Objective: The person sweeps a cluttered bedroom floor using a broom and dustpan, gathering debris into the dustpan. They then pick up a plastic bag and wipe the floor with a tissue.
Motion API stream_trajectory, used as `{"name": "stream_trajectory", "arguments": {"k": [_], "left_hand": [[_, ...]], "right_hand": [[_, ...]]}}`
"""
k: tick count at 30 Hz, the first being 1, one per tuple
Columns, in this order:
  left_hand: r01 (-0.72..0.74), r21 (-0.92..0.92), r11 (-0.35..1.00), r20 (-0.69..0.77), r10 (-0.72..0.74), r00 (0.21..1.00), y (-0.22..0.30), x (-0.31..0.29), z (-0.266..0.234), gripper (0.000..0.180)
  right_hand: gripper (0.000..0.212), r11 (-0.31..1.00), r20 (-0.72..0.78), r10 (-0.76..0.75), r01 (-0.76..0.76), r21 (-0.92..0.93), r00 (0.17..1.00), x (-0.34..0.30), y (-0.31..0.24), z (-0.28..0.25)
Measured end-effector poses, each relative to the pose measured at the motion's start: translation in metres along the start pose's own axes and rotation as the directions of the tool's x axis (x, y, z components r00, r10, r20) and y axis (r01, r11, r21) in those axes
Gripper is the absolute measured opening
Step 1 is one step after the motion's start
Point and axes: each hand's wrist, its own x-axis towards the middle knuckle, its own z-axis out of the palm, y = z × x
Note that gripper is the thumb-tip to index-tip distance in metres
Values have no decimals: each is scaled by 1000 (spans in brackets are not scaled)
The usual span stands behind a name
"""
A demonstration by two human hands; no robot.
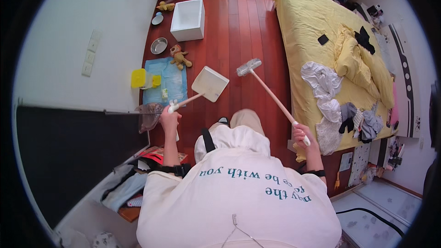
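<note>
My left hand [170, 118] is closed round the white grip of a long-handled dustpan [209, 81], whose cream pan is over the wooden floor ahead of me. My right hand [303, 134] is wrapped round the white end of a broom's [271, 93] pale pink stick. The broom's translucent, whitish head [248, 67] is to the right of the pan, apart from it. From this view I cannot tell whether the head presses on the floor. Beside my left hand hangs a clear plastic bag [149, 117].
On the left lie a blue pad [171, 74], a yellow-lidded container [140, 78], a stuffed toy [180, 57], a metal bowl [159, 46] and a white foam box [188, 20]. A bed with yellow bedding [301, 32] and heaped clothes [365, 121] runs along the right.
</note>
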Motion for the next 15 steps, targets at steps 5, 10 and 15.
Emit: {"name": "stream_trajectory", "arguments": {"k": [5,10,15], "left_hand": [[19,-271,962,119,13,993,78,108,72,48],[70,-454,888,133,-10,991,176,221,167,31],[127,-469,874,130,-74,989,296,299,235,33]], "right_hand": [[6,982,50,-71,61,177,996,31,-63,52],[12,953,144,-101,54,299,984,87,-168,127],[12,983,78,-125,112,146,989,136,-310,261]]}}
